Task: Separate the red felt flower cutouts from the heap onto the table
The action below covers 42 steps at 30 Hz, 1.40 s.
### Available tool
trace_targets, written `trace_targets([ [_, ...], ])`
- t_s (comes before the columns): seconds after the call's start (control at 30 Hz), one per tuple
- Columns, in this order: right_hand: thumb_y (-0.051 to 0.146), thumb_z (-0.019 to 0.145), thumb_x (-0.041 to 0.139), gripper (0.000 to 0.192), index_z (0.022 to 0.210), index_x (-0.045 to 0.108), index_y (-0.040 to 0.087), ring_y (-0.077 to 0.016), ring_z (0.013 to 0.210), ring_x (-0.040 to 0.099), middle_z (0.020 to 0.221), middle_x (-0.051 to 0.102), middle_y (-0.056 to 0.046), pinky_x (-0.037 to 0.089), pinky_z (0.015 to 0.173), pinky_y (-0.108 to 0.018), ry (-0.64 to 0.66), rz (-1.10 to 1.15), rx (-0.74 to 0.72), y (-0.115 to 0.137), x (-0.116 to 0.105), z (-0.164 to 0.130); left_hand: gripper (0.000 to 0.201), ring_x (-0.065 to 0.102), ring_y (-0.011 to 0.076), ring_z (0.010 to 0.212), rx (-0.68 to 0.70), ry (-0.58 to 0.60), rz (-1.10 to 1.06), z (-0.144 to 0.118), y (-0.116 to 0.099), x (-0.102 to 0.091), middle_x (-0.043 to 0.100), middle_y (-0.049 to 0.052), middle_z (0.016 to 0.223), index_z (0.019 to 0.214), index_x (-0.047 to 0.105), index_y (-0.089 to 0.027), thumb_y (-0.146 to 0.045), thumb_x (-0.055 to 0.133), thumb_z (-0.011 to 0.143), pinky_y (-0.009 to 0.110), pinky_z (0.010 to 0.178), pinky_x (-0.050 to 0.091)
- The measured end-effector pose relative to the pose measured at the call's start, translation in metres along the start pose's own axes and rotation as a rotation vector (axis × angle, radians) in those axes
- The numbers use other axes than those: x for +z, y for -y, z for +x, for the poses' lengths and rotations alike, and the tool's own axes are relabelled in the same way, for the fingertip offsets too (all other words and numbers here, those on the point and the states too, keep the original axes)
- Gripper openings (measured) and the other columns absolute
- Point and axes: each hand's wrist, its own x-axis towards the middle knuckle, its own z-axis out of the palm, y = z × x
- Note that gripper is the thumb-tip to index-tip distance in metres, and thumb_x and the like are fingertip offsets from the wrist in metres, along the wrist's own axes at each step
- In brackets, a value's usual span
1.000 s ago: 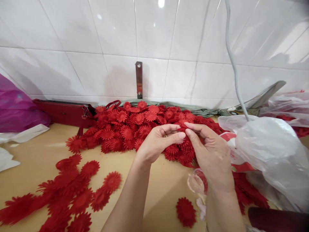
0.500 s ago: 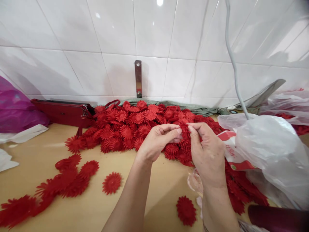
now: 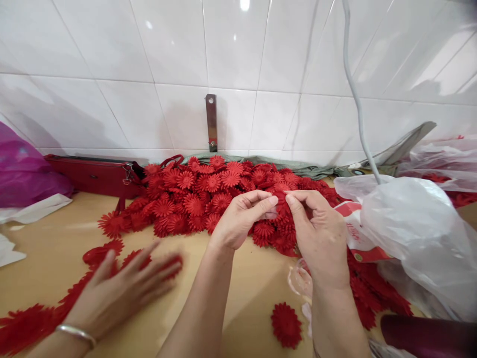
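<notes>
Pinching a small red flower piece (image 3: 280, 198) between thumb and forefinger tips, the left hand (image 3: 242, 219) and right hand (image 3: 320, 233) meet just above the near edge of the flower heap (image 3: 208, 194), a mound of stiff, ridged, daisy-shaped red petals.

front: flower pile (image 3: 223, 194) | right: plastic bag (image 3: 417, 233) | left: co-worker's hand (image 3: 126, 288) | centre table (image 3: 257, 288) open

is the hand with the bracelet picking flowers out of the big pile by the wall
No. The co-worker's hand lies flat over loose red flowers at the table's near left, apart from the big pile.
</notes>
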Motion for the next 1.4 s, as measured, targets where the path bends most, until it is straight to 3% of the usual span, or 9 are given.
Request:
trace_targets([
  [0.1, 0.035, 0.095, 0.058, 0.020, 0.085, 0.071, 0.022, -0.0186, 0.081, 0.065, 0.086, 0.073, -0.002, 0.051, 0.076, -0.032, 0.064, 0.050, 0.113, 0.000, -0.004, 0.001, 0.027, 0.058, 0.0087, 0.073, -0.025, 0.007, -0.037, -0.002, -0.001, 0.000, 0.062, -0.003, 0.075, 0.078, 0.070, -0.017, -0.035, 0.087, 0.069, 0.026, 0.079, 0.053],
  [0.33, 0.037, 0.085, 0.072, 0.018, 0.095, 0.075, 0.023, -0.0202, 0.087, 0.071, 0.095, 0.078, -0.003, 0.054, 0.085, -0.037, 0.080, 0.183, 0.221, -0.004, -0.005, 0.002, 0.029, 0.058, 0.0083, 0.073, -0.051, -0.037, -0.049, -0.005, -0.007, 0.002, 0.061, -0.003, 0.077, 0.078, 0.067, -0.016, -0.033, 0.088, 0.068, 0.024, 0.076, 0.052],
  [0.43, 0.035, 0.080, 0.077, 0.020, 0.096, 0.076, 0.023, -0.0214, 0.092, 0.072, 0.100, 0.079, -0.003, 0.055, 0.091, -0.040, 0.077, 0.211, 0.207, -0.007, -0.004, 0.002, 0.030, 0.059, 0.0083, 0.073, -0.053, -0.024, -0.049, -0.005, -0.007, 0.002, 0.063, -0.002, 0.077, 0.078, 0.067, -0.015, -0.034, 0.089, 0.067, 0.025, 0.079, 0.052],
  [0.6, 0.034, 0.087, 0.069, 0.014, 0.087, 0.076, 0.022, -0.0220, 0.092, 0.071, 0.096, 0.079, -0.004, 0.053, 0.090, -0.039, 0.097, 0.131, 0.172, -0.006, -0.006, 0.003, 0.028, 0.058, 0.0072, 0.069, -0.053, -0.006, -0.034, -0.003, -0.004, 0.000, 0.060, -0.004, 0.073, 0.075, 0.068, -0.015, -0.034, 0.087, 0.070, 0.025, 0.077, 0.053],
  [0.87, 0.041, 0.088, 0.068, 0.020, 0.084, 0.073, 0.022, -0.0177, 0.082, 0.066, 0.085, 0.074, -0.001, 0.051, 0.084, -0.033, 0.124, 0.330, 0.196, -0.025, 0.000, 0.003, 0.033, 0.060, 0.0063, 0.066, -0.031, -0.054, -0.018, -0.003, -0.005, 0.004, 0.059, -0.005, 0.073, 0.076, 0.066, -0.013, -0.036, 0.088, 0.066, 0.024, 0.074, 0.054],
  [1.0, 0.036, 0.089, 0.066, 0.017, 0.087, 0.075, 0.021, -0.0185, 0.085, 0.067, 0.091, 0.076, -0.002, 0.050, 0.083, -0.031, 0.128, 0.209, 0.161, -0.016, -0.001, 0.003, 0.035, 0.061, 0.0072, 0.073, 0.000, -0.073, 0.092, -0.005, -0.005, 0.007, 0.065, -0.002, 0.080, 0.082, 0.069, -0.013, -0.039, 0.088, 0.067, 0.025, 0.079, 0.054],
  [1.17, 0.033, 0.092, 0.060, 0.020, 0.087, 0.075, 0.020, -0.0177, 0.079, 0.065, 0.085, 0.076, -0.002, 0.048, 0.076, -0.029, 0.113, 0.052, 0.095, -0.003, -0.003, 0.001, 0.035, 0.060, 0.0077, 0.071, 0.003, -0.143, 0.104, -0.007, -0.004, 0.009, 0.064, -0.002, 0.077, 0.076, 0.068, -0.013, -0.041, 0.086, 0.067, 0.027, 0.080, 0.056],
  [1.4, 0.038, 0.092, 0.061, 0.023, 0.089, 0.075, 0.021, -0.0189, 0.083, 0.067, 0.089, 0.077, -0.003, 0.050, 0.079, -0.031, 0.173, 0.203, 0.188, -0.001, 0.002, -0.005, 0.036, 0.054, 0.0057, 0.065, -0.020, -0.189, 0.049, -0.022, -0.015, -0.002, 0.059, -0.004, 0.073, 0.074, 0.066, -0.014, -0.041, 0.088, 0.064, 0.022, 0.070, 0.054],
])
